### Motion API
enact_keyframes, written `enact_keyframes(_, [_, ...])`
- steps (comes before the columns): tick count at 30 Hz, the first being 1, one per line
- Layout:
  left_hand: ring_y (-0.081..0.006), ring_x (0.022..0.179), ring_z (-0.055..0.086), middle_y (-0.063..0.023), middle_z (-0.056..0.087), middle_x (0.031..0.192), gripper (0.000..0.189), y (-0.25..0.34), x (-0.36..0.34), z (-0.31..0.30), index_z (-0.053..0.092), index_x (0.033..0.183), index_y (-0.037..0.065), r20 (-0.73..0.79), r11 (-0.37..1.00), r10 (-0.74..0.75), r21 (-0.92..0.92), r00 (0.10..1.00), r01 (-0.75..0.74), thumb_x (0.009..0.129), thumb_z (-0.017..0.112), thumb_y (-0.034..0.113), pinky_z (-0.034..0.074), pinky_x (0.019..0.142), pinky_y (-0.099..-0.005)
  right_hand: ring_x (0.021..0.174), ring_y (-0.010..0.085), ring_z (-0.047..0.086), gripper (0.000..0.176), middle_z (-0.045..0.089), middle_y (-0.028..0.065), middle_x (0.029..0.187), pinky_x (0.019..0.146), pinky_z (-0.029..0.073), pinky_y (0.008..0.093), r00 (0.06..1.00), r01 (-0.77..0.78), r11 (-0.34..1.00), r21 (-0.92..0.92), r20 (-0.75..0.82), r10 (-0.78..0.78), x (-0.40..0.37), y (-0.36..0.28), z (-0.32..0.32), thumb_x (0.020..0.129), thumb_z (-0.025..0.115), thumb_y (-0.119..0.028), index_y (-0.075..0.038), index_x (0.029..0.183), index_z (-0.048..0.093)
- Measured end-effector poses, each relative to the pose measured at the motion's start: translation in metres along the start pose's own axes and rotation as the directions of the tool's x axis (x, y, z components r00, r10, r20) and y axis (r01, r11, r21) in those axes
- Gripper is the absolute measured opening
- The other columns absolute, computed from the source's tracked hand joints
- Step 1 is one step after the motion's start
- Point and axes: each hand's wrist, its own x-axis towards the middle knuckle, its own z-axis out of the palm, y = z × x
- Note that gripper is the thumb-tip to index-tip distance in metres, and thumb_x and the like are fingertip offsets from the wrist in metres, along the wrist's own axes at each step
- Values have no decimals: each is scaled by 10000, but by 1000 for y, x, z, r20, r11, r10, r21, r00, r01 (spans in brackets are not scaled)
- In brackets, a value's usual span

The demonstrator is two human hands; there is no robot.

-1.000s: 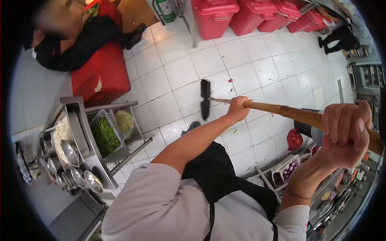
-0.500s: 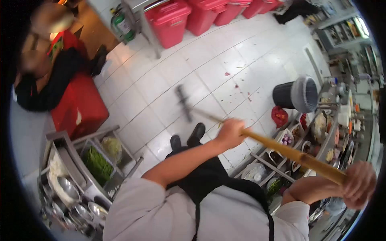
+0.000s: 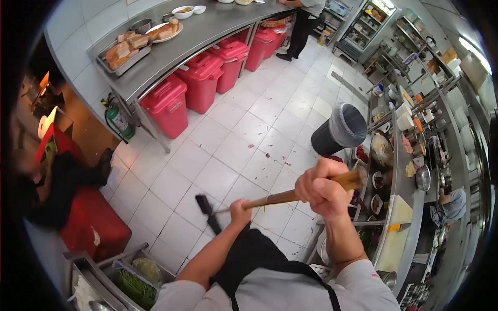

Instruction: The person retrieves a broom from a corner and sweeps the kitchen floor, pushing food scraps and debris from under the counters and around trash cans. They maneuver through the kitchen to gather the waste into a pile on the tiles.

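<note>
My right hand (image 3: pixel 325 189) is wrapped round the upper end of a long wooden broom handle (image 3: pixel 280 198). Lower on the same handle, my left hand (image 3: pixel 240 212) is closed too. The handle slants down to the left, to a dark broom head (image 3: pixel 208 212) at the white tiled floor (image 3: pixel 218 171). Small red and dark scraps (image 3: pixel 267 155) lie on the tiles beyond the broom, apart from its head.
A dark lined bin (image 3: pixel 327 136) stands ahead right, beside counters. Red lidded bins (image 3: pixel 168 106) sit under a steel table (image 3: pixel 155 61). One person (image 3: pixel 49 181) is at a red box (image 3: pixel 96 223) on the left; others stand far back (image 3: pixel 302 31) and right (image 3: pixel 451 205).
The view has tilted up, showing more of the steel table and room. My right hand has come in from the far right to the front, and my left hand has moved left and lower.
</note>
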Motion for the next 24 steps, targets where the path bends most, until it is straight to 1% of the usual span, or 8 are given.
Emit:
enact_keyframes(3, [-408, 579, 480, -202, 486, 596, 318, 12, 35, 10, 465, 599, 24, 114, 996, 80, -42, 990, -76, 835, 609, 181, 380, 537, -461, 455, 142, 415, 296, 445, 64, 520, 451, 337, 277, 988, 89, 974, -211, 141, -59, -8, -19, 18, 769, 623, -80, -31, 602, 383])
enact_keyframes(5, [-421, 614, 516, -204, 503, 611, 276, 28, 65, 15, 480, 607, 28, 243, 985, 167, -71, 955, -154, 817, 612, 149, 390, 541, -466, 452, 164, 449, 293, 430, 53, 498, 455, 371, 311, 980, 196, 927, -321, 92, -175, -10, -27, 17, 724, 691, -132, -37, 594, 446])
enact_keyframes(9, [-390, 618, 529, -186, 536, 644, 228, 68, 105, 18, 521, 631, 30, 292, 962, 271, -57, 917, -266, 798, 627, 144, 396, 552, -446, 329, 76, 398, 240, 471, -11, 464, 299, 341, 241, 815, 575, 818, -5, 92, -573, 7, -59, -37, 754, 604, -36, -105, 658, 395])
enact_keyframes(12, [-368, 662, 550, -150, 558, 636, 180, 30, 164, 34, 527, 599, 53, 227, 976, 181, 74, 957, -202, 742, 619, 110, 403, 636, -465, 360, 87, 357, 195, 401, -26, 475, 337, 313, 252, 860, 506, 861, 37, -97, -501, 44, -26, -114, 820, 505, -83, -98, 678, 371])
enact_keyframes(15, [-352, 681, 561, -136, 567, 633, 147, -48, 229, 40, 547, 578, 73, 39, 908, 158, 387, 987, -161, 707, 613, 99, 400, 655, -481, 418, 123, 316, 187, 331, 1, 497, 424, 332, 305, 880, 352, 936, -23, -333, -340, 103, 83, -180, 845, 446, -103, -87, 684, 353])
enact_keyframes(17, [-357, 682, 555, -144, 567, 644, 140, -114, 273, 52, 549, 580, 74, 87, 858, 167, 477, 982, -188, 697, 621, 102, 395, 667, -477, 433, 139, 330, 183, 335, 27, 501, 454, 349, 333, 867, 276, 961, 4, -432, -247, 138, 132, -209, 841, 451, -92, -83, 687, 352])
enact_keyframes(21, [-371, 696, 551, -150, 578, 662, 134, -99, 341, 144, 549, 595, 68, 272, 937, 79, 308, 959, -164, 690, 637, 102, 382, 714, -475, 426, 129, 320, 224, 329, 3, 501, 442, 337, 321, 878, 309, 948, -78, -361, -316, 199, 85, -260, 857, 498, -114, -89, 680, 363])
enact_keyframes(24, [-380, 685, 557, -157, 573, 636, 116, -13, 373, 235, 551, 596, 68, 279, 990, 117, 44, 953, -134, 668, 642, 61, 396, 673, -458, 416, 98, 304, 214, 313, -16, 497, 407, 297, 274, 861, 335, 920, -203, -331, -386, 237, 4, -291, 865, 477, -104, -104, 692, 351])
